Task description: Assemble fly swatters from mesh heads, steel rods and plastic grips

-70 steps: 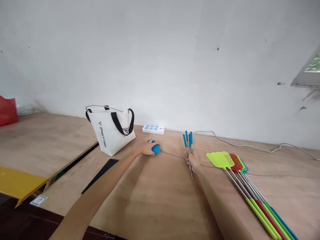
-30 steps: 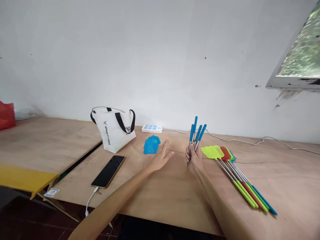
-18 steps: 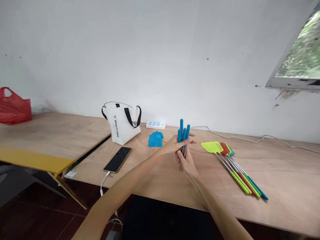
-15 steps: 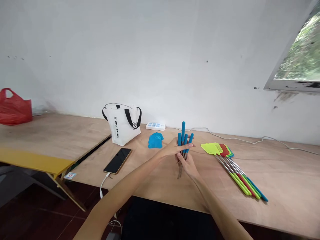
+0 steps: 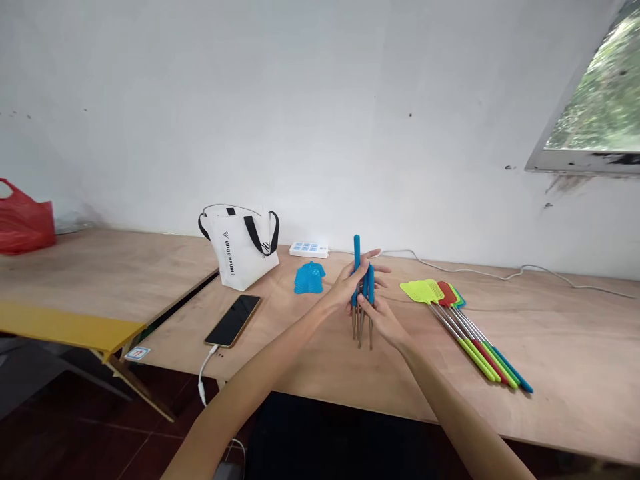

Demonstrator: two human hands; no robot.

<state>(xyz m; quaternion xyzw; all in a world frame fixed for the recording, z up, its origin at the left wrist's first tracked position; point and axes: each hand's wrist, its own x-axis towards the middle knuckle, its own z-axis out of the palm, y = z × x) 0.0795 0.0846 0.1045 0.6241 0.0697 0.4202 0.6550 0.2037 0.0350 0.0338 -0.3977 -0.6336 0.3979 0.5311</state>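
Both hands hold a bundle of several metal rods with blue handles (image 5: 358, 253) upright above the wooden table (image 5: 320, 360), blue ends up. My right hand (image 5: 383, 319) grips the rods from the lower right. My left hand (image 5: 350, 283) is wrapped round the blue handles from the left, with one handle sticking up higher than the others. A small pile of blue swatter heads (image 5: 309, 278) lies on the table to the left of the hands.
Several assembled fly swatters (image 5: 463, 327) in yellow, green, red and blue lie at the right. A white tote bag (image 5: 241, 244), a power strip (image 5: 310, 250) with its cable, and a charging phone (image 5: 233, 319) are at the left. A red bag (image 5: 23, 220) sits far left.
My left hand left the blue swatter heads on the table and came over to grasp the rod handles. My right hand raised the rods upright. The view shifted back from the table.
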